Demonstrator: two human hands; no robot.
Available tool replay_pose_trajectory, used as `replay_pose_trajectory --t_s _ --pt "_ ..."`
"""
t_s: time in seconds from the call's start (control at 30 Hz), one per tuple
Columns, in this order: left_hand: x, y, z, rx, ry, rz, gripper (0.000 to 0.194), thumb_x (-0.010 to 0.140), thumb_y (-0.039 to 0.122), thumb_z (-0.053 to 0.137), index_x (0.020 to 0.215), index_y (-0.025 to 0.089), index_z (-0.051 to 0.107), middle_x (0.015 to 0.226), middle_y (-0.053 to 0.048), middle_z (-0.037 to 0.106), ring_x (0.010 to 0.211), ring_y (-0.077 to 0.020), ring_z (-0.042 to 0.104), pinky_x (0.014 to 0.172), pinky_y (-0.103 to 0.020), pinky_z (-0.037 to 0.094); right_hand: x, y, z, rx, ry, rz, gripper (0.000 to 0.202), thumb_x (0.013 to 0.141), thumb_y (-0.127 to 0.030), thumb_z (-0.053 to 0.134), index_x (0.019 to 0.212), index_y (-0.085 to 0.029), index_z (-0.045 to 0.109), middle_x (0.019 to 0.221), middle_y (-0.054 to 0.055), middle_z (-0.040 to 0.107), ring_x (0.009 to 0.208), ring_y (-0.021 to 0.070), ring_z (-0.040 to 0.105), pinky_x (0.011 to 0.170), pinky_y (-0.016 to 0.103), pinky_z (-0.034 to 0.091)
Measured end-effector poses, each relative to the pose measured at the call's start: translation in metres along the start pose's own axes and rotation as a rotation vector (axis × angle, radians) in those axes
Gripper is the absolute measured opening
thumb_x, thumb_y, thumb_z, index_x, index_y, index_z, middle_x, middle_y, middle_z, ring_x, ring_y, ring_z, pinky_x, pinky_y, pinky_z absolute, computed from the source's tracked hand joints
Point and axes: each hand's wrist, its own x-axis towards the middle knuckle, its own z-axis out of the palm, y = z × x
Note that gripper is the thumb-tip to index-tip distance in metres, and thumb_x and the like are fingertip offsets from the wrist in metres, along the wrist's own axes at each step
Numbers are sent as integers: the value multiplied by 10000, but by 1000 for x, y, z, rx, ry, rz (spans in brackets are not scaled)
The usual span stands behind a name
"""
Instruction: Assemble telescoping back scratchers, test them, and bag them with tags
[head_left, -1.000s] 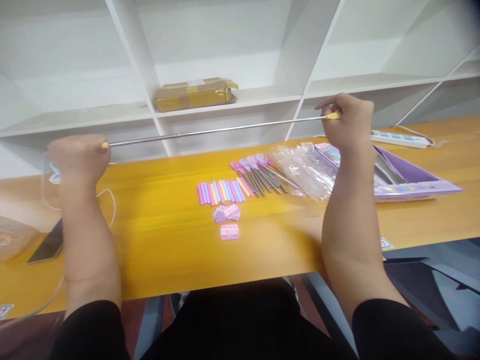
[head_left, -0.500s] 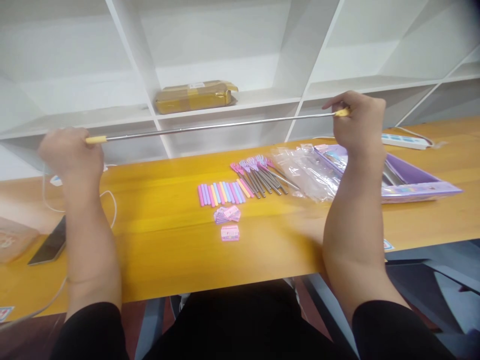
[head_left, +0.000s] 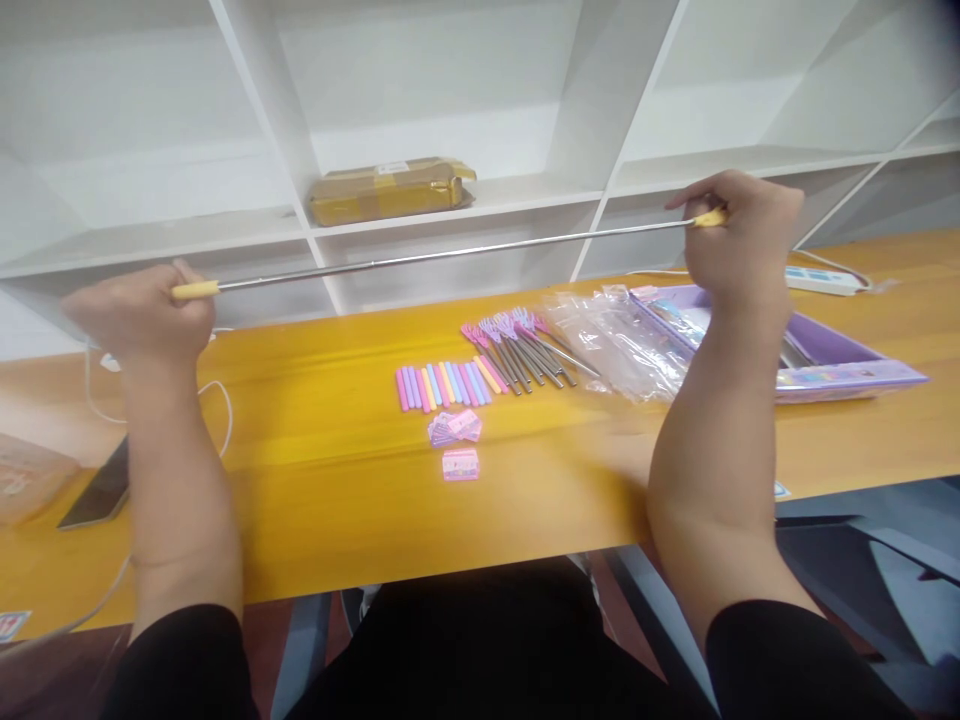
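Head view: at the left, a dark phone (head_left: 101,485) lies on the table (head_left: 337,500) beside the forearm, while the left hand (head_left: 146,310) is curled around the yellow handle (head_left: 198,289) of a thin metal rod (head_left: 450,254); if that grip loosens under an outward pull, the handle could slip out and the rod could spring rightward, and too hard a pull might bend or part its slim sections, which look telescoped. The rod lies between the two hands, held in the air over the table and rising slightly to the right. Beneath it and nearer sit a row of coloured tubes (head_left: 442,386), fanned cards (head_left: 454,427) and, nearest, a pink card (head_left: 460,464), then sticks with fork-like heads (head_left: 525,350); a dropped rod would probably scatter these. Further right, clear plastic bags (head_left: 619,345) adjoin a purple box (head_left: 855,375), which the forearm partly covers. At the right, the right hand (head_left: 742,235) is closed narrowly on the rod's yellow end piece (head_left: 709,218), mostly hidden by fingers, so how firmly I cannot tell
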Motion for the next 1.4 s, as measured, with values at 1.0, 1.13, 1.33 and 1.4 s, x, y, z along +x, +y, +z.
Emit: replay_pose_trajectory --t_s 1.0,1.13,1.33,1.4 --pt "-2 -6 4 -21 11 51 545 889 334 668 572 259 231 556 29 148 600 -168 121 675 -444 144 -3 -5 4 15 -17 -20 390 899 -22 593 1029 -179 925 691 15 601 664 156 525 694 323 434" --pt "-1 -4 4 -33 10 61 542 901 339 663 562 268 245 539 34 185 585 -160 143 671 -435 156 -4 -10 0 39 -10 -26 400 890 -8 593 1030 -164 934 673 0 570 651 142 497 676 314 410" --pt "0 -5 2 -63 41 63 486 859 307 703 611 267 286 594 29 259 617 -167 204 697 -420 168 -5 -17 -4 14 -16 8 410 886 -48 567 1017 -184 931 670 11 554 647 163 494 670 334 418" --pt "1 -7 3 -58 29 35 466 857 321 721 629 273 317 620 22 300 631 -174 256 707 -415 194 -4 -18 -4 2 -8 16 382 878 -59 576 978 -198 918 665 17 564 642 172 507 680 346 430"
